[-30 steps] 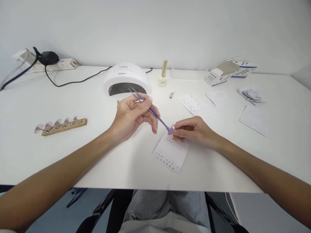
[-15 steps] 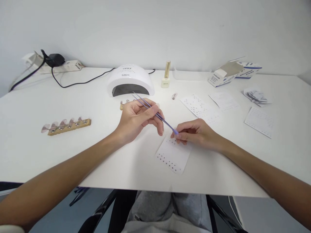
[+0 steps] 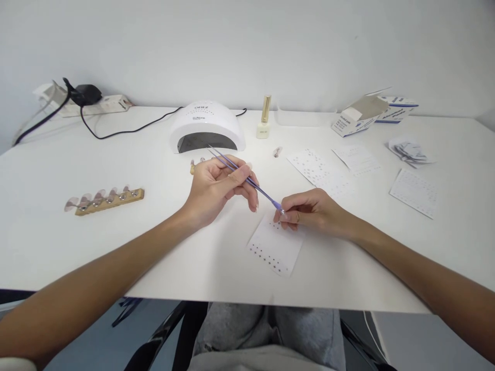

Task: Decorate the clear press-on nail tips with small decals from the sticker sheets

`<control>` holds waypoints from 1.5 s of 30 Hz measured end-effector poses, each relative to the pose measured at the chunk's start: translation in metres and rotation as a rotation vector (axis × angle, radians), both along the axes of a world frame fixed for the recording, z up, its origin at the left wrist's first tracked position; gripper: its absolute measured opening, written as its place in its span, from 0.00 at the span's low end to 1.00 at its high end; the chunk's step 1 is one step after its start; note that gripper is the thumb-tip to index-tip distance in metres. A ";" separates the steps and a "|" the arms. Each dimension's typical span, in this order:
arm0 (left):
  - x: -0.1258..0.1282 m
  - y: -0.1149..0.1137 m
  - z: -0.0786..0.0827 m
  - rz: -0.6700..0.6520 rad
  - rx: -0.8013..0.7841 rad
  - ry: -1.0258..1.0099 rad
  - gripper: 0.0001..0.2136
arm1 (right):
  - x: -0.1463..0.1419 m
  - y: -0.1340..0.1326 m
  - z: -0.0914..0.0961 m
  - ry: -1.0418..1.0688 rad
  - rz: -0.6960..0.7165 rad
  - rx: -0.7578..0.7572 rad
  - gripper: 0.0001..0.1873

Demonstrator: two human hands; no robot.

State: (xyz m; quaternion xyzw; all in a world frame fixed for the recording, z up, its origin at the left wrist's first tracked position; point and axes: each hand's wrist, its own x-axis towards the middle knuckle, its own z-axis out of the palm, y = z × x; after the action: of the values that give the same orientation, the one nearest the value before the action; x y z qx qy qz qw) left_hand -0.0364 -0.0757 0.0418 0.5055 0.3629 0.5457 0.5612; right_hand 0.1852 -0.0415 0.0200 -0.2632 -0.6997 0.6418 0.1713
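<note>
My left hand (image 3: pixel 220 190) is closed around the middle of blue tweezers (image 3: pixel 263 192), whose two thin tips point up and left, a little apart. The joined end of the tweezers reaches the fingertips of my right hand (image 3: pixel 307 211), which pinch there. Something small and shiny shows at that end, too small to make out. Under my right fingers lies a white sticker sheet (image 3: pixel 276 247) with rows of small dark marks; its upper edge is partly covered by the hand.
Behind my left hand stands a white nail lamp (image 3: pixel 207 116). A polish bottle (image 3: pixel 263 129), several sticker sheets (image 3: pixel 413 191) and opened boxes (image 3: pixel 359 116) are behind and right. A wooden strip holding nail tips (image 3: pixel 112 201) lies left. A power strip (image 3: pixel 96 106) is at the back left.
The tweezers have tilted and shifted very slightly, and a shiny bit now shows at their joined end by my right fingertips. Both hands otherwise stay almost where they were.
</note>
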 end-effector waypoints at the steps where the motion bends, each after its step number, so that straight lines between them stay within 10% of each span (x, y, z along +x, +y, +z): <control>1: 0.000 0.000 0.000 -0.009 -0.004 -0.007 0.08 | 0.000 0.000 0.000 0.002 0.003 -0.002 0.08; 20: 0.002 -0.002 -0.002 -0.084 -0.003 -0.020 0.08 | 0.000 0.000 0.001 -0.018 0.051 0.026 0.09; 37: -0.002 0.002 0.003 0.148 0.001 0.030 0.15 | -0.001 -0.002 0.001 -0.014 -0.036 -0.033 0.07; 45: -0.001 0.002 0.002 -0.025 -0.022 -0.051 0.06 | 0.001 0.000 -0.004 -0.002 -0.030 -0.012 0.07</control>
State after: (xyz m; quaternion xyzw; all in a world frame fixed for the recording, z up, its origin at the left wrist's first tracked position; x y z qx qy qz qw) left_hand -0.0371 -0.0734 0.0436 0.4895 0.3482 0.5474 0.5827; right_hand 0.1865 -0.0418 0.0164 -0.2755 -0.6919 0.6431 0.1784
